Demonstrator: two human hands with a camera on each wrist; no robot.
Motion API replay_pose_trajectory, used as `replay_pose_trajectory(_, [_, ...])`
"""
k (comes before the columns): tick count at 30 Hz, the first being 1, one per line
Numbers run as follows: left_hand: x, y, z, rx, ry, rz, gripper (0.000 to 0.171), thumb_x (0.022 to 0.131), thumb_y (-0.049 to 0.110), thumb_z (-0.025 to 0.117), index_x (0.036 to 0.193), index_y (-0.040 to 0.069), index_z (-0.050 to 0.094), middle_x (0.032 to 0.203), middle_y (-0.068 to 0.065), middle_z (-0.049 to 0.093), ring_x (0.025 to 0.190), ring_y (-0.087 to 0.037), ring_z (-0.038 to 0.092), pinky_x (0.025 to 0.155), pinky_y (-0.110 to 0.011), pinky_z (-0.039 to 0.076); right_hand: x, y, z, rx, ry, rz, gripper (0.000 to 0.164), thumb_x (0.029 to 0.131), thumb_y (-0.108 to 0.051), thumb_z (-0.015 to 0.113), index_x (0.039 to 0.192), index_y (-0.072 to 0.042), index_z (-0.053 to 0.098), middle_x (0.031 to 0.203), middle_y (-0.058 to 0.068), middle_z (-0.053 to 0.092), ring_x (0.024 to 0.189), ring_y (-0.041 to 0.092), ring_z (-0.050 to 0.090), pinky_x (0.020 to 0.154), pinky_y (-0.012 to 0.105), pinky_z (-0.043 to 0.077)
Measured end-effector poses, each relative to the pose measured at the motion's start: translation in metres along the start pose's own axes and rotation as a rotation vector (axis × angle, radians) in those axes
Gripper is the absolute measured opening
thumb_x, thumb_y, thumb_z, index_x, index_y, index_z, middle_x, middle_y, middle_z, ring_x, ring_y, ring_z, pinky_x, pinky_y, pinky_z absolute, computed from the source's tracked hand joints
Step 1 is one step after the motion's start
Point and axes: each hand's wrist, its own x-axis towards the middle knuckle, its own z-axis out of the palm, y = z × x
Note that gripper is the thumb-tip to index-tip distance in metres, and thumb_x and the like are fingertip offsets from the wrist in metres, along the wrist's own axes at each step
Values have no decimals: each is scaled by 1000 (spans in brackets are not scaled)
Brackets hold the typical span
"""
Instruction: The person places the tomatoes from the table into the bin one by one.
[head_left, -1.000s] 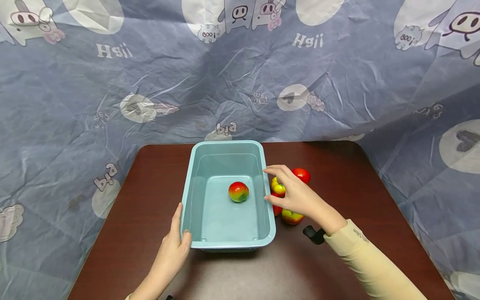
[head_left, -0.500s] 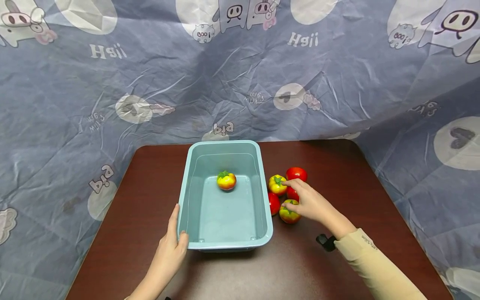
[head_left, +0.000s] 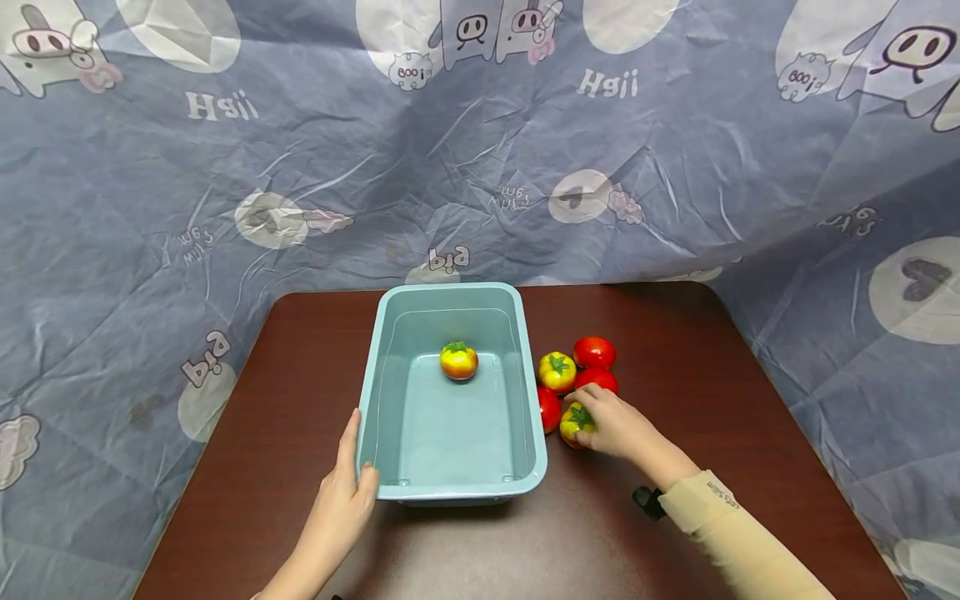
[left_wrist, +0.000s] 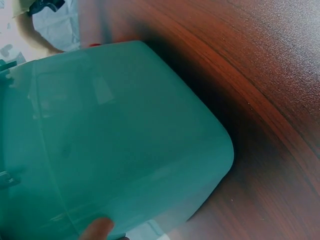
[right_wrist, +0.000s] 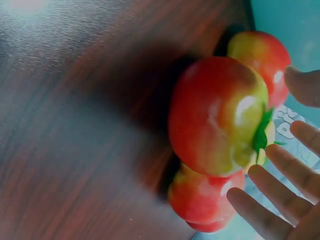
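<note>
A light blue plastic tub (head_left: 465,433) stands on the table with one yellow-red tomato (head_left: 459,361) inside, its green leaf cap up. My left hand (head_left: 339,500) holds the tub's near left rim, thumb (left_wrist: 97,229) on the inner side and fingers outside. Right of the tub, my right hand (head_left: 617,425) reaches over the nearest yellow-red tomato (right_wrist: 215,117), fingers spread around its top. In the right wrist view the fingertips are right by its green leaves. Close behind it are another yellow-green-capped tomato (head_left: 557,372) and several red ones, including a red tomato (head_left: 550,410) beside the tub wall.
The red tomatoes (head_left: 595,352) at the back of the cluster lie against each other on the dark brown wooden table (head_left: 675,350). A grey-blue printed cloth (head_left: 480,192) hangs behind the table and along its sides.
My right hand has moved from above the tub's right rim to the nearest tomato outside. The tomato in the tub has rolled toward the far end, leaf cap now up. My left hand stays put.
</note>
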Motion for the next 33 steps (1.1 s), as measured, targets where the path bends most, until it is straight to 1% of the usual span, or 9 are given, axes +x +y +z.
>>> replay_pose_trajectory(3, [0,-1,0,2,0,0,72,95,10,42,159,19,12,141,-28,50,102,-29,61,82,-48,47,0,2,6,-11,8,-6,49,74,-9,82,119,-5,63,114,14,58,105,33,56,82,48,55])
replay_pose_trajectory(10, [1,-2,0,1,-5,-14,72,95,10,41,159,20,11,140,-28,52,95,-26,58,79,-45,46,-4,7,20,-23,68,-74,51,73,-10,82,120,-2,63,118,16,58,109,37,55,87,48,54])
replay_pose_trajectory(14, [1,-2,0,0,-2,-18,71,95,11,41,159,20,11,139,-28,53,98,-27,60,80,-45,46,-7,9,25,-18,87,-71,55,72,-9,84,122,-2,62,119,16,57,110,36,54,87,47,54])
replay_pose_trajectory(16, [1,-2,0,0,-2,-20,71,96,11,41,159,20,11,138,-27,54,96,-27,59,79,-45,46,-8,10,26,-17,96,-69,57,72,-9,84,123,-3,61,121,15,56,112,35,53,88,48,54])
replay_pose_trajectory(19, [0,-2,0,-2,1,-25,71,96,12,41,159,21,11,139,-26,53,101,-28,60,82,-46,46,-9,10,29,-13,114,-73,60,71,-9,86,125,-2,60,122,15,56,113,35,52,88,47,53])
replay_pose_trajectory(24, [-1,-2,0,-8,1,-36,70,97,13,40,159,22,10,140,-24,54,101,-27,59,85,-46,45,-10,10,34,-17,145,-86,63,69,-10,87,125,-2,60,121,15,55,114,34,51,87,46,54])
replay_pose_trajectory(27, [-1,-2,0,-9,-3,-37,71,97,13,40,160,23,9,139,-25,54,99,-26,58,84,-46,45,-12,10,37,-27,150,-82,63,68,-11,88,125,-3,60,122,14,55,115,33,50,85,45,55])
replay_pose_trajectory(30, [-1,-2,0,-9,-9,-41,71,97,13,40,160,24,9,142,-25,51,104,-28,60,84,-47,45,-16,11,41,-39,149,-79,63,68,-13,88,124,-4,60,122,14,54,115,33,49,83,44,56])
replay_pose_trajectory(33, [-1,-2,1,-6,-16,-40,71,96,13,41,160,24,9,142,-25,51,102,-27,60,83,-46,46,-20,12,46,-53,149,-72,63,68,-14,89,123,-4,61,121,13,53,113,33,50,82,43,56])
